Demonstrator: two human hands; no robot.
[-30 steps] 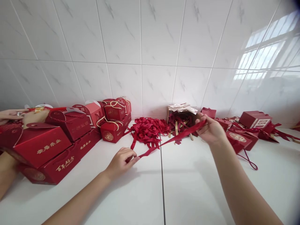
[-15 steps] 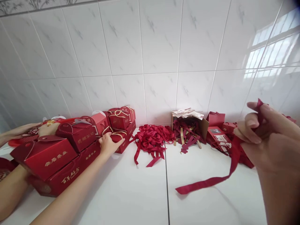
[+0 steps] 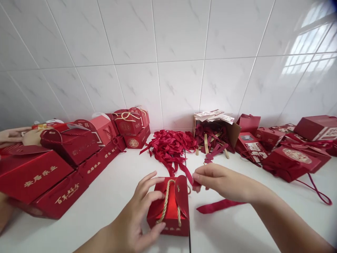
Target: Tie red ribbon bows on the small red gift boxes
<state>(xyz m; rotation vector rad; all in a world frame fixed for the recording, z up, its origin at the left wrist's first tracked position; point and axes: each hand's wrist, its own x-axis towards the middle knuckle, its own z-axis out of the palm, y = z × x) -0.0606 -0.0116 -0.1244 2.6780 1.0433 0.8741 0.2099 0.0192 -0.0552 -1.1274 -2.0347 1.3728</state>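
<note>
L hand (image 3: 137, 214) grips a small red box (image 3: 170, 207) from its left side: thumb low at the front corner, fingers spread over the top-left edge. Grip clenched on the box. Box sits on the white bench (image 3: 105, 196), front & centre, just ahead of the person, straddling the tile seam. It has a gold rope handle (image 3: 166, 202) running over the top & down the front, plus a rounded red flap (image 3: 181, 195) standing up on its right side.

R hand (image 3: 221, 181) is just right of the box, at flap height, fingertips pinched on the end of a red ribbon (image 3: 218, 206). Grip shut on the ribbon; pinched end nearly touches the flap, can't tell if it does. Rest of the ribbon trails down under the wrist & lies flat on the bench to the right of the box.

Behind, near the wall: loose ribbon pile (image 3: 168, 144) in the middle, w/ a tipped carton (image 3: 231, 131) of red strips beside it on the right. Stacked red boxes (image 3: 52, 161) w/ gold lettering fill the left; more red boxes & bags (image 3: 292, 154) lie at right. Another person's hand (image 3: 12, 135) rests at far left edge, behind the stack.
</note>
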